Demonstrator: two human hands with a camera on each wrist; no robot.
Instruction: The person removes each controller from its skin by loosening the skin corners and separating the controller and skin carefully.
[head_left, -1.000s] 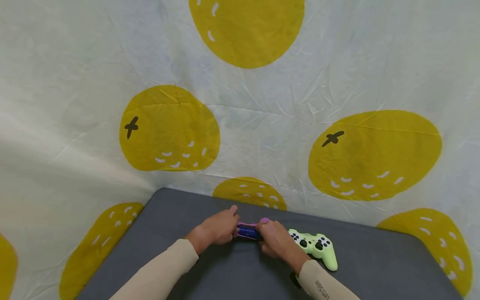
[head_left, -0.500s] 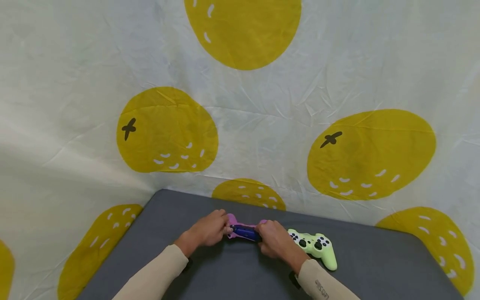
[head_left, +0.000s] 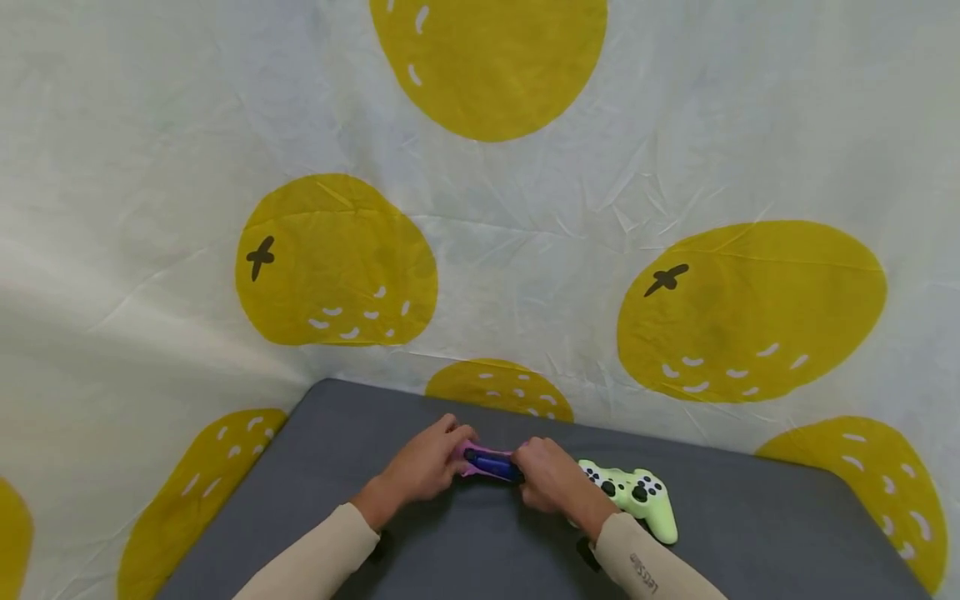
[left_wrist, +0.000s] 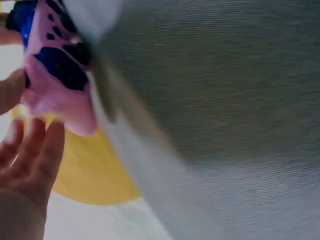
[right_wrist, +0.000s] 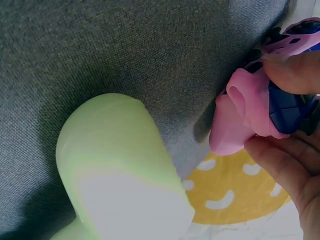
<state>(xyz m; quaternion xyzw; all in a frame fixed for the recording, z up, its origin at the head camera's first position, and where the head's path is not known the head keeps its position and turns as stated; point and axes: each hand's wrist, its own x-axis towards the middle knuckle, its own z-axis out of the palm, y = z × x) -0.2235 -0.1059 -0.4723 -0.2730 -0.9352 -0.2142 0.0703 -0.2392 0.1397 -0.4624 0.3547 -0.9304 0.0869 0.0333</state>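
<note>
Between my hands, just over the grey table, is a dark blue game controller (head_left: 491,464) partly inside a pink silicone cover (head_left: 471,451). My left hand (head_left: 423,461) holds the cover's left end; in the left wrist view the thumb touches its edge, with the other fingertips against the pink grip (left_wrist: 77,110). My right hand (head_left: 552,477) grips the other end, thumb on one face and fingers beneath. Loose pink material (right_wrist: 230,125) hangs past the blue grip (right_wrist: 285,107) in the right wrist view. Both palms hide much of the controller.
A pale green game controller (head_left: 651,502) lies on the grey table (head_left: 765,525), close by my right forearm; its rounded grip (right_wrist: 115,145) fills the lower right wrist view. White cloth with yellow fruit shapes (head_left: 750,308) hangs behind the table.
My left hand first moved left and back from the controller, baring the pink end, then closed round that end again. My right hand has kept its grip and place.
</note>
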